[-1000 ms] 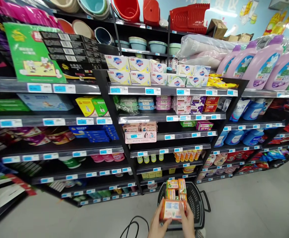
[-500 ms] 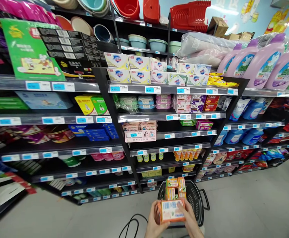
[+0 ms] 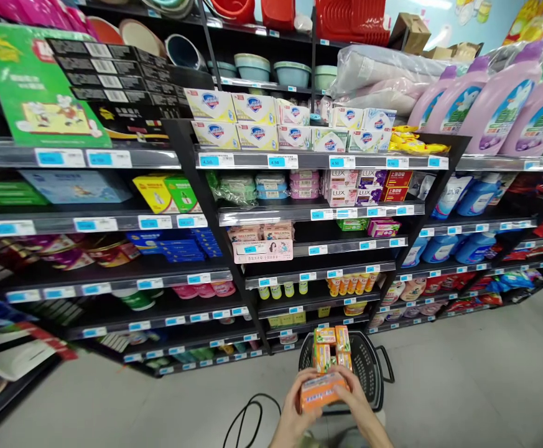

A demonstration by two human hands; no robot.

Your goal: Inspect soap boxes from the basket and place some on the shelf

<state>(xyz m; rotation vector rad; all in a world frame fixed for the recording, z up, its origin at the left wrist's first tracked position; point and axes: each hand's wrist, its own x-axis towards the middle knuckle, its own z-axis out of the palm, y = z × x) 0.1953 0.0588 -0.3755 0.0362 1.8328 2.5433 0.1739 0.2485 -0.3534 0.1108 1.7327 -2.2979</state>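
Observation:
Both my hands are closed around an orange-and-white wrapped pack, probably bar soap [image 3: 318,396], held low in the view. My left hand [image 3: 295,400] grips its left end, and my right hand [image 3: 354,393] has the right end with the thumb lying across the pack. Behind and partly beneath it stands a dark shopping basket [image 3: 372,367] with perforated sides. Several orange-and-green wrapped packs [image 3: 326,336] are inside, at the basket's far left part. My hands and the pack hide the near part of the basket.
A black shelf unit [image 3: 320,230] rises just beyond the basket, carrying boxed soaps [image 3: 255,137], bottles and packets. Purple detergent bottles [image 3: 504,112] stand at the upper right. A black cable [image 3: 243,410] loops on the grey floor [image 3: 168,407] left of my hands.
The pack has turned in my hands: its broad white printed face has tipped away and an orange side faces me. My hands have shifted slightly, and the camera view has moved a little.

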